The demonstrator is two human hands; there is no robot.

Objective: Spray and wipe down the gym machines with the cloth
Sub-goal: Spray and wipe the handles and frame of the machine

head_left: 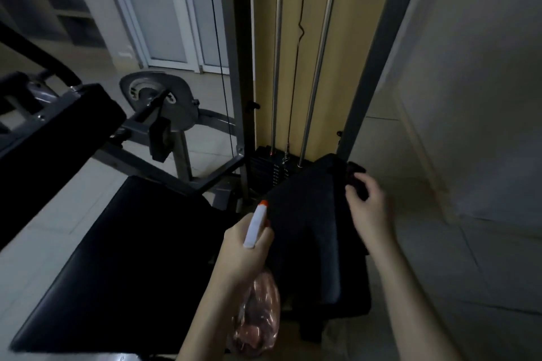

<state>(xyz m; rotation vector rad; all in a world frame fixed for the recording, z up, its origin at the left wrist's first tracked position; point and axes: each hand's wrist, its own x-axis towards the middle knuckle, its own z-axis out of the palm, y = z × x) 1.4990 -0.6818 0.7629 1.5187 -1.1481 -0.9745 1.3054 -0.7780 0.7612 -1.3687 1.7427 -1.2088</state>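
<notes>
While working at top corner of black pad (305, 243), gripping bunched dark cloth (356, 175) in right hand (369, 208). Clasping spray bottle (258, 311) by neck in left hand (240, 255), nozzle forward. Expect soft, limp cloth: keep wadded. Expect light, possibly slick bottle: hold at neck.

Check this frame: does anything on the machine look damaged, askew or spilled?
The thin cable running down between the two chrome guide rods to the weight stack has a sharp kink partway up instead of hanging straight. No spill shows. The left hand grips the spray bottle, the right hand a dark cloth.
</notes>
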